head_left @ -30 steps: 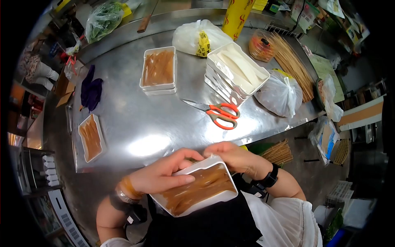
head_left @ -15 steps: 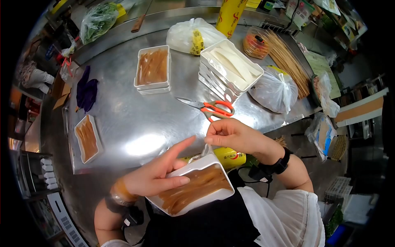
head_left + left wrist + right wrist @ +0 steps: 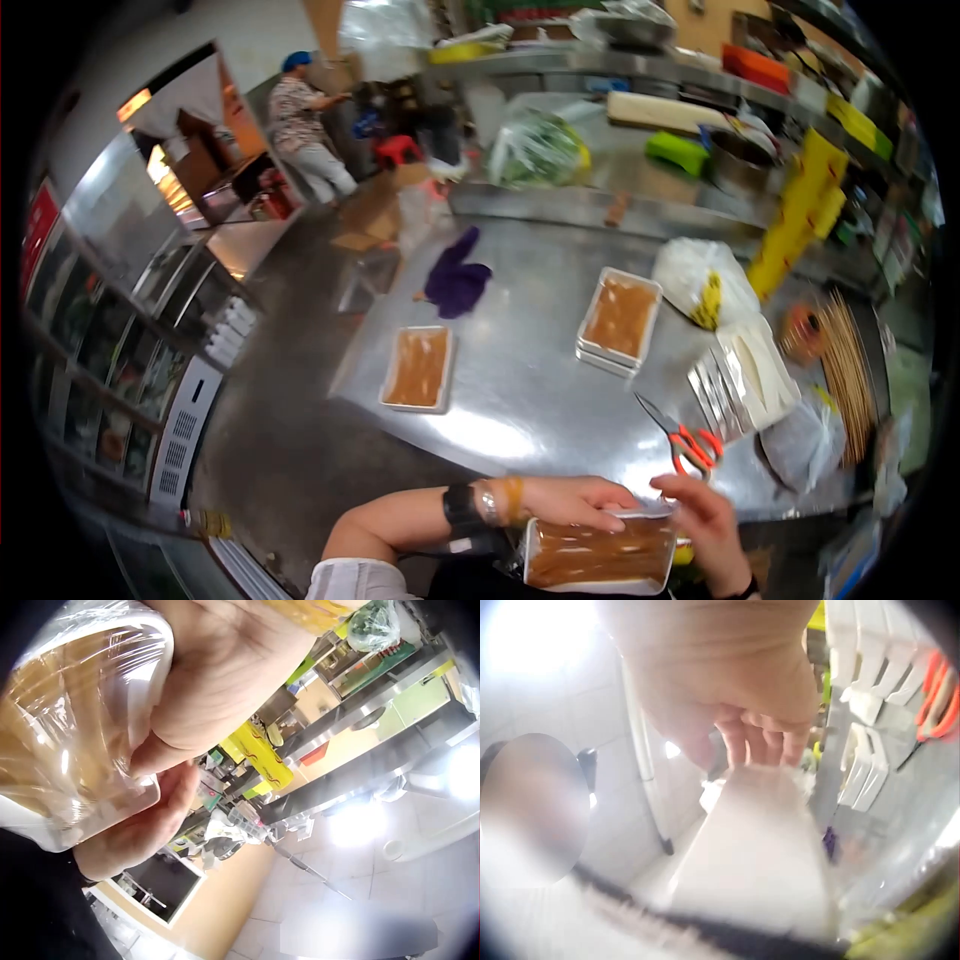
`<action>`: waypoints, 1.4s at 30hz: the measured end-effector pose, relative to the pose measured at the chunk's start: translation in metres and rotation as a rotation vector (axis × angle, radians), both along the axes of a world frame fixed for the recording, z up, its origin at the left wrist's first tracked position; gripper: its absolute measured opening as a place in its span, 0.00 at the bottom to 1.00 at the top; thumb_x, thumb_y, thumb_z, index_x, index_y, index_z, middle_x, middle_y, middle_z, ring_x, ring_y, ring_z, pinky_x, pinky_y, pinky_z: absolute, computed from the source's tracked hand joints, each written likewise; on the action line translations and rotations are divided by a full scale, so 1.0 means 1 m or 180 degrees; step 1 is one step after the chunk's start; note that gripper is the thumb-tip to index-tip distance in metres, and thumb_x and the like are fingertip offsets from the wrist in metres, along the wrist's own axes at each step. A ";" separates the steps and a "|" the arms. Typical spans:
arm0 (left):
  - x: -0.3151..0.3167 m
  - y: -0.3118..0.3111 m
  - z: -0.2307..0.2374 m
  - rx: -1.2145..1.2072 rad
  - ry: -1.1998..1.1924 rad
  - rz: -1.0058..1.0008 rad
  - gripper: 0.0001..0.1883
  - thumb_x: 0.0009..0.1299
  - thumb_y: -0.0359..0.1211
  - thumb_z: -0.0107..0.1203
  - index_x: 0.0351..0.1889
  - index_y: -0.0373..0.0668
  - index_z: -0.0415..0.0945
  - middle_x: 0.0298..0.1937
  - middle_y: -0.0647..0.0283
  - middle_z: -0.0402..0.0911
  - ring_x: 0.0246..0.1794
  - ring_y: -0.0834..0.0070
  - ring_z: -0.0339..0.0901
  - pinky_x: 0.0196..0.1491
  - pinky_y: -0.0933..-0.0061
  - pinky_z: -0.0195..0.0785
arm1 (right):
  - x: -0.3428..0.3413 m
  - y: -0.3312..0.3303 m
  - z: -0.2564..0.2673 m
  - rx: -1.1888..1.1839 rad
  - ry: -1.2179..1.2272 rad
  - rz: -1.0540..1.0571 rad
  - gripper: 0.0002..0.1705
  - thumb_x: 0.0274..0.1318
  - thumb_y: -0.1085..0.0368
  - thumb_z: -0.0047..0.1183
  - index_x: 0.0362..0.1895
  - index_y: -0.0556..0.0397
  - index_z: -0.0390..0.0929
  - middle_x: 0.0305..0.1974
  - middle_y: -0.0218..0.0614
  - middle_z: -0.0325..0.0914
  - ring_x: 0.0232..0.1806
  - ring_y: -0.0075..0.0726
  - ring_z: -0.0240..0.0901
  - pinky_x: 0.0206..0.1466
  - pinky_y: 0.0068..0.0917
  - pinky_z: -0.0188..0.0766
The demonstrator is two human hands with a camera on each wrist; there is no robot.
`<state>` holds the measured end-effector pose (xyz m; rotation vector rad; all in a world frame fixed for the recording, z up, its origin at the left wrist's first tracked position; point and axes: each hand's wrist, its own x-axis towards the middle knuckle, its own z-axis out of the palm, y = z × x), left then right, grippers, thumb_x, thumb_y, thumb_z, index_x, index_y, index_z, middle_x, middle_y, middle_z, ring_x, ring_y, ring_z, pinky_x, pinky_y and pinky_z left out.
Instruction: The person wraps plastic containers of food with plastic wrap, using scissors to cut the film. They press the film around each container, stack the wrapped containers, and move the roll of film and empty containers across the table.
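Observation:
A white tray (image 3: 600, 556) of flat brown strips, under shiny clear film, is held low in front of the body. My left hand (image 3: 565, 497) grips it by the far long rim, its thumb lying over the top; the left wrist view shows this hand (image 3: 217, 682) close up at the tray (image 3: 67, 742). At the right end of the tray is my right hand (image 3: 708, 528), blurred in the head view. In the right wrist view this hand's (image 3: 727, 682) fingers curve at the edge of the white tray (image 3: 757, 855).
Red-handled scissors (image 3: 695, 448) lie beyond the hands. Filled brown trays (image 3: 418, 368) (image 3: 617, 318), a purple cloth (image 3: 458, 278) and stacked white trays (image 3: 752, 375) rest on the steel table (image 3: 500, 300). Bags, skewers (image 3: 848, 375) and a yellow roll (image 3: 800, 210) stand right. A person (image 3: 305, 125) is far left.
The head view has swung to the left and up. My right hand has come down from the lifted film to the tray's right end. The left hand keeps its hold on the tray.

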<state>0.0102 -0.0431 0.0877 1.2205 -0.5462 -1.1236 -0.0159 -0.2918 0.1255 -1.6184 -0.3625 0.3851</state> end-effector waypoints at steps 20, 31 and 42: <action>0.002 0.003 -0.019 0.0342 0.0234 0.0541 0.33 0.72 0.43 0.55 0.70 0.39 0.55 0.40 0.65 0.78 0.39 0.82 0.71 0.43 0.80 0.64 | -0.026 0.019 -0.028 -0.0086 0.1056 -0.0450 0.21 0.72 0.52 0.42 0.49 0.56 0.76 0.38 0.29 0.76 0.38 0.22 0.69 0.42 0.20 0.67; -0.070 0.079 -0.014 0.0412 -0.0937 0.3401 0.15 0.72 0.26 0.52 0.56 0.37 0.74 0.49 0.61 0.80 0.50 0.76 0.77 0.55 0.74 0.70 | -0.021 0.011 -0.059 0.0335 0.1395 -0.0742 0.25 0.72 0.50 0.41 0.48 0.61 0.76 0.40 0.35 0.79 0.39 0.24 0.74 0.45 0.23 0.71; -0.075 0.071 -0.013 0.1496 -0.4234 0.3349 0.18 0.50 0.26 0.69 0.42 0.42 0.83 0.39 0.63 0.78 0.32 0.69 0.77 0.35 0.73 0.71 | -0.013 0.018 -0.059 0.0487 0.1272 -0.0613 0.27 0.72 0.47 0.40 0.50 0.62 0.73 0.43 0.40 0.80 0.43 0.29 0.77 0.48 0.27 0.74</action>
